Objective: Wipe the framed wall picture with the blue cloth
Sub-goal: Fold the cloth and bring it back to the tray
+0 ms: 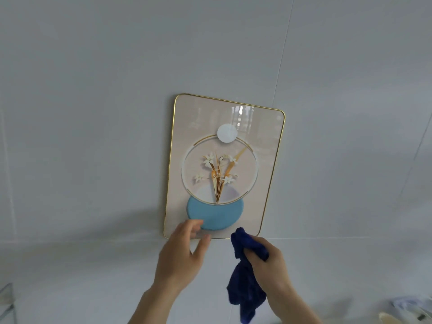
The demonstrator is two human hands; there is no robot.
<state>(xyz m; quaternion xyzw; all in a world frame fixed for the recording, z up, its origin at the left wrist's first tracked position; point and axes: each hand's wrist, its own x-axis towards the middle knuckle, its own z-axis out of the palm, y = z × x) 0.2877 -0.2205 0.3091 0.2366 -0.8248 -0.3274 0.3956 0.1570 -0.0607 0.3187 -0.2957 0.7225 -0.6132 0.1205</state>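
Note:
The framed picture (264, 164) hangs on the wall, tilted a little, with a thin gold frame, a glossy beige face, white flowers in a gold ring and a light blue vase shape. My left hand (181, 256) reaches its fingers onto the picture's lower left corner, fingertips over the frame's bottom edge. My right hand (268, 263) is closed on a bunched dark blue cloth (245, 284) just below the picture's bottom edge. One end of the cloth sticks up to the frame's bottom edge, the rest hangs down.
A plain pale grey wall (93, 113) with thin panel seams surrounds the picture. At the bottom right corner lies a blurred pale object (411, 312). A glassy edge (7, 300) shows at the bottom left.

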